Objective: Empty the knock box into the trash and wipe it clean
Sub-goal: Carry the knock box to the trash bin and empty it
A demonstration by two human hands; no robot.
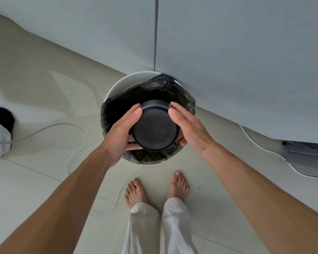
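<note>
The knock box (155, 128) is a round black container, turned upside down so its flat base faces me. It hangs over the open mouth of the trash can (117, 85), a white round bin lined with a black bag (154, 87). My left hand (124, 131) grips its left side, fingers curled under the rim. My right hand (187, 125) presses against its right side, thumb beneath. What is inside the box is hidden.
The bin stands against pale cabinet doors (228, 61). A white cable (77, 143) loops over the tiled floor left of the bin. My bare feet (156, 189) stand just in front of it. A dark and white object (0, 129) sits at far left.
</note>
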